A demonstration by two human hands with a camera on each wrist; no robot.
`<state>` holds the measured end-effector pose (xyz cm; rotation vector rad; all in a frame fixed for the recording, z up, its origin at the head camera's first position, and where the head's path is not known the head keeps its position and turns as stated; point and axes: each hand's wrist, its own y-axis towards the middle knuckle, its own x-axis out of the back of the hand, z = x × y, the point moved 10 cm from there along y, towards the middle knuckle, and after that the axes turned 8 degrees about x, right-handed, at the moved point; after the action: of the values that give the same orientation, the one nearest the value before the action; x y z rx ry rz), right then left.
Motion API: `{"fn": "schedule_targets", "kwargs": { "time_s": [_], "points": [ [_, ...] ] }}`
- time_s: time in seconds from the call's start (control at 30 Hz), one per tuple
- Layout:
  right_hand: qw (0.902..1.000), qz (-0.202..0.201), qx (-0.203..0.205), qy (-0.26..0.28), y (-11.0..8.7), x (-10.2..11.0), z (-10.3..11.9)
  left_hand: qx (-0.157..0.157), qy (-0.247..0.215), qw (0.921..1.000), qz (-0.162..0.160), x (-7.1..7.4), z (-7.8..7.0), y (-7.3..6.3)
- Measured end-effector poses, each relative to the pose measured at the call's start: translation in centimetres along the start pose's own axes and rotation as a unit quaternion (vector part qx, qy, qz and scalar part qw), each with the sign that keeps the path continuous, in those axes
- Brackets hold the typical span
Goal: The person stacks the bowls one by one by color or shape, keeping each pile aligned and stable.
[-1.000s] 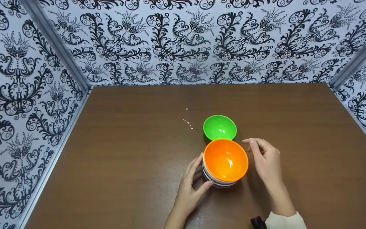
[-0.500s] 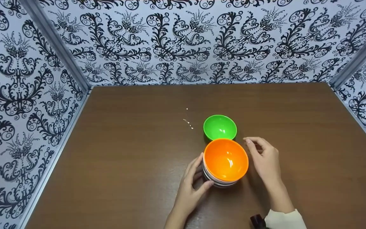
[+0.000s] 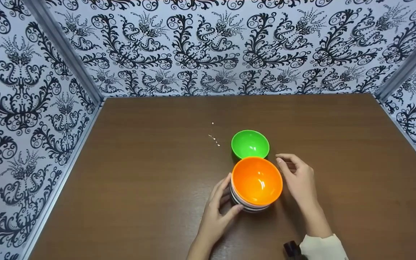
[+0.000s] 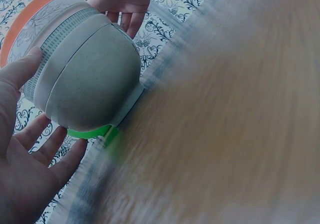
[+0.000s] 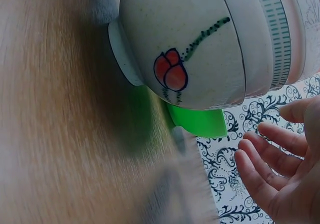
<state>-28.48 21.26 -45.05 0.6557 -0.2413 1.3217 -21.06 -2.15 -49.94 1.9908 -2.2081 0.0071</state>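
Observation:
In the head view an orange bowl [image 3: 257,180] tops a stack of nested bowls on the table. Below it come a pale patterned bowl, one with a green dashed band [image 5: 274,38], and a beige bottom bowl [image 5: 200,38] painted with a red flower bud. My left hand [image 3: 215,213] holds the stack's left side, thumb near the front rims and fingers spread around the side. To the right of the stack, my right hand [image 3: 302,180] is held apart from it, fingers loosely bent with nothing in them. Just behind the stack stands a small green bowl [image 3: 250,143], partly overlapped by the orange one.
The brown wooden table [image 3: 150,169] is bordered by black-and-white patterned walls [image 3: 208,47]. A few small white specks [image 3: 214,139] lie left of the green bowl. Near the right sleeve [image 3: 321,248] is a black object [image 3: 291,248] at the front.
My right hand has shifted slightly forward and left beside the stack. The left hand and all the bowls have stayed in place.

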Motion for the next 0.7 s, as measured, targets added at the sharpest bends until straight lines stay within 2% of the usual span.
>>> {"fn": "schedule_targets", "kwargs": {
  "time_s": [0.7],
  "points": [
    [0.9968,0.06,-0.044,0.03,0.5,-2.3,-1.6,-0.003,-0.002,1.0,0.0,0.0,0.0,0.0]
  ]
}}
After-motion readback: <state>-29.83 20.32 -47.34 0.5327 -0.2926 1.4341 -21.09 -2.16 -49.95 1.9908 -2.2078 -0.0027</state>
